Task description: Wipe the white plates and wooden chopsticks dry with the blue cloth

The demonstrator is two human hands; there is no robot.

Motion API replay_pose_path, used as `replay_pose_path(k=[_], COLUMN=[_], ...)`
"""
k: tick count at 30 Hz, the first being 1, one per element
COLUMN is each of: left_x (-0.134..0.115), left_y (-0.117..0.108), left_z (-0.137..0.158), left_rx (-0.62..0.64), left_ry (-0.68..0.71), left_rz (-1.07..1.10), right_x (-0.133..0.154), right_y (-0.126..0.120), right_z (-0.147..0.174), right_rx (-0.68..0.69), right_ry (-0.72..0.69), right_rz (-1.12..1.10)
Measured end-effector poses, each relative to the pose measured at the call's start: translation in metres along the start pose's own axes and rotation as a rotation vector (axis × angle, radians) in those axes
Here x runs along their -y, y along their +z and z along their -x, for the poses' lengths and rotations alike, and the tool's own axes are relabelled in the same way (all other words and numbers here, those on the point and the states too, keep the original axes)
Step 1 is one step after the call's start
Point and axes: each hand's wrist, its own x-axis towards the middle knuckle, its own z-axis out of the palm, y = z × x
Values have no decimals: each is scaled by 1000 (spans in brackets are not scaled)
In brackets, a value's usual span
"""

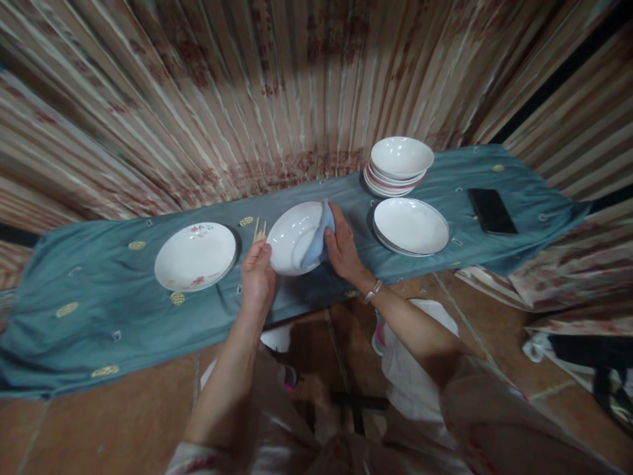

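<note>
Over the middle of the table, a white shallow bowl [291, 241] is tilted between my two hands. My left hand [258, 274] is closed on its left rim, thumb near the edge. Several thin chopsticks [260, 231] show just above those fingers; whether they are held or lie behind is unclear. My right hand [345, 244] grips a light blue cloth [319, 241], folded over the bowl's right rim and pressed to its inside. Off to the left lies a white plate [195, 257] with a floral pattern.
Right of the bowl sit a low stack of white plates [411, 227] and, behind it, a taller stack of bowls [401, 158]. A black phone [492, 211] lies farther right. A teal cloth [123, 290] covers the narrow table; a pleated curtain [277, 99] hangs behind.
</note>
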Motion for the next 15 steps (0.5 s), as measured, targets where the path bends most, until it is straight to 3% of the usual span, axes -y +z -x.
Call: replay_pose_path(k=[9, 15], left_x=[0, 1], left_y=[-2, -3], left_z=[-2, -2], left_rx=[-13, 7], left_ry=[1, 17], left_rz=[27, 16], right_x=[-13, -10], right_y=[15, 16], right_z=[18, 31], right_rx=[-21, 11], right_ry=[144, 206], right_rz=[-221, -252])
